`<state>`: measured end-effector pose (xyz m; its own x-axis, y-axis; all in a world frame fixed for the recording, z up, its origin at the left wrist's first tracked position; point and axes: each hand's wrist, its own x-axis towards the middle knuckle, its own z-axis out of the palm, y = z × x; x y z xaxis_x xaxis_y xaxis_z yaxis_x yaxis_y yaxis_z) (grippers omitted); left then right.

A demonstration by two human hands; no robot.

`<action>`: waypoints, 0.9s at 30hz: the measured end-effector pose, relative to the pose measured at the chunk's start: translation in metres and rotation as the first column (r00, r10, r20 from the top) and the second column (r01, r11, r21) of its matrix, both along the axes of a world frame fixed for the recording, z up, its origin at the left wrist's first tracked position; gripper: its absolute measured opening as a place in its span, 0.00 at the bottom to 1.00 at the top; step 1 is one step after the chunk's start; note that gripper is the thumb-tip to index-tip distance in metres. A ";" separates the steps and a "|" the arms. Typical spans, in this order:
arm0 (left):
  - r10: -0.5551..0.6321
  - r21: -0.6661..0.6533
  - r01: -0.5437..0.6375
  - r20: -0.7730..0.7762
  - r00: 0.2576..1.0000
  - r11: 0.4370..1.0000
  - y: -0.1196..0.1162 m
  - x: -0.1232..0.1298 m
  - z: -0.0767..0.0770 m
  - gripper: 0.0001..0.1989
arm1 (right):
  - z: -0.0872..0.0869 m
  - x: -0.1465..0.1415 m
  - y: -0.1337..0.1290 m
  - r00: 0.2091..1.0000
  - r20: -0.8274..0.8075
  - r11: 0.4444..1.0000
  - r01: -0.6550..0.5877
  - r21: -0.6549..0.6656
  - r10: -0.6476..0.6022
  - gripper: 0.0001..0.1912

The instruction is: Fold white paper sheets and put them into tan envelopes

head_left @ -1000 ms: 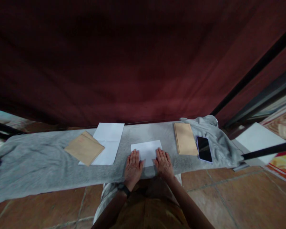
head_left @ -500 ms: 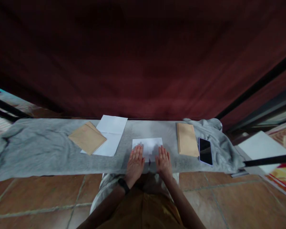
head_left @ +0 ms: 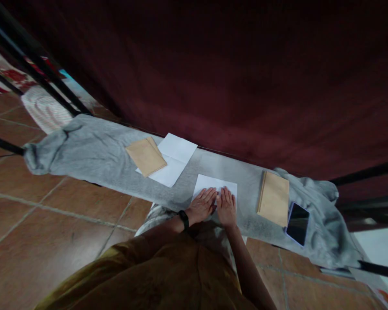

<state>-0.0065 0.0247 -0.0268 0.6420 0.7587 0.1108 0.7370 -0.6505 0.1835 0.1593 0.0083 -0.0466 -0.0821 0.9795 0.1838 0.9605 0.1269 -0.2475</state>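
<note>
A white sheet of paper (head_left: 208,181), which looks folded, lies on the grey cloth before me. Both palms rest flat on its near half. My left hand (head_left: 202,204) has its fingers stretched out toward the right, and a dark band circles that wrist. Close beside it, almost touching, my right hand (head_left: 226,206) lies with fingers extended away from me. Neither hand grips anything. The paper's near edge is hidden under the hands.
Left of the paper, brown envelopes (head_left: 145,157) overlap a larger creased white sheet (head_left: 177,150). To the right lie a stack of brown envelopes (head_left: 274,198) and a phone (head_left: 297,224). Grey cloth (head_left: 100,150) covers the narrow bench. A dark red curtain (head_left: 229,107) hangs behind.
My hands have come closer together on the paper, from its two sides toward its middle. The view has tilted, so the bench now slants down to the right.
</note>
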 end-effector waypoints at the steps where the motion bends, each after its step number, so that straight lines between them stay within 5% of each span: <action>1: -0.002 -0.003 0.002 -0.004 1.000 1.000 0.000 0.001 0.001 0.29 | 0.003 -0.002 0.004 1.000 0.009 1.000 -0.027 -0.004 0.027 0.27; 7: -0.004 -0.006 0.004 -0.016 1.000 1.000 -0.001 0.004 0.006 0.28 | 0.014 -0.009 0.020 0.980 0.115 0.987 -0.160 -0.020 0.161 0.24; 17: 0.040 -0.028 -0.039 0.039 0.998 0.999 0.007 0.002 -0.009 0.26 | 0.013 -0.006 0.027 0.990 0.136 0.999 -0.044 -0.002 0.044 0.26; 27: 0.249 0.025 -0.253 0.099 0.963 0.967 0.041 -0.014 -0.006 0.28 | 0.000 0.010 0.024 0.993 0.052 0.991 0.102 0.082 -0.106 0.28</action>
<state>-0.0202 0.0652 -0.0324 0.4169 0.8884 0.1923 0.8581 -0.4544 0.2392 0.1691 0.0321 -0.0461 0.0070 0.9659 0.2587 0.9817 0.0426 -0.1858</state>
